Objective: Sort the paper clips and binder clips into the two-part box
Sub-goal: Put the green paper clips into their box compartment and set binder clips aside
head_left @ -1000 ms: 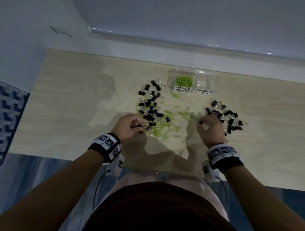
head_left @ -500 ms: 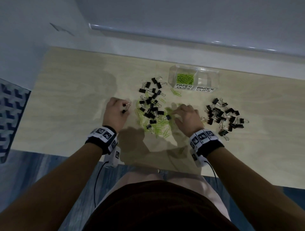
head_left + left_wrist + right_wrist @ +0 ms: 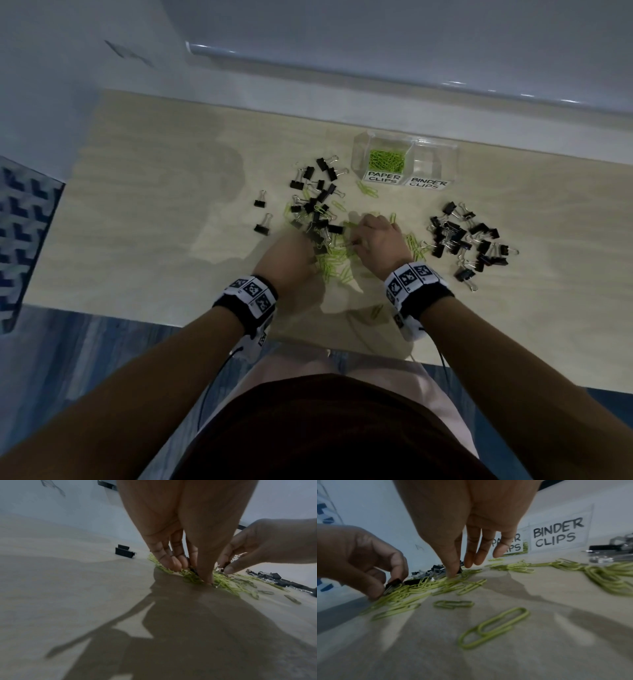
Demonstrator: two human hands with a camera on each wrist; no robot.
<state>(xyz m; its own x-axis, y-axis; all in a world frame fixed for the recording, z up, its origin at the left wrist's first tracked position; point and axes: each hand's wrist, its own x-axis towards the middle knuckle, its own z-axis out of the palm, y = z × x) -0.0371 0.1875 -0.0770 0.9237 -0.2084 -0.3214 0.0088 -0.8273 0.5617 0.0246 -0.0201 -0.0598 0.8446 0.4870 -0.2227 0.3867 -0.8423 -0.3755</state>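
Observation:
A mixed heap of green paper clips (image 3: 337, 260) and black binder clips (image 3: 317, 205) lies mid-table. My left hand (image 3: 306, 253) reaches down into its near edge and pinches a black binder clip (image 3: 393, 583) between thumb and fingertip. My right hand (image 3: 359, 241) is just to the right of it, thumb and forefinger pinching another black binder clip (image 3: 459, 566), the other fingers straight. The clear two-part box (image 3: 359, 154) stands behind, with green clips in its PAPER CLIPS half (image 3: 387, 159). Its BINDER CLIPS half (image 3: 428, 161) looks bare.
A separate pile of binder clips (image 3: 469, 240) lies to the right of my hands. Two single binder clips (image 3: 262, 214) lie left of the heap. Loose paper clips (image 3: 493, 627) are scattered toward the table's (image 3: 154, 205) near edge. A wall runs behind the box.
My left hand came back from the left, where two binder clips now lie, into the heap. My right hand moved from the right-hand pile to the middle of the heap.

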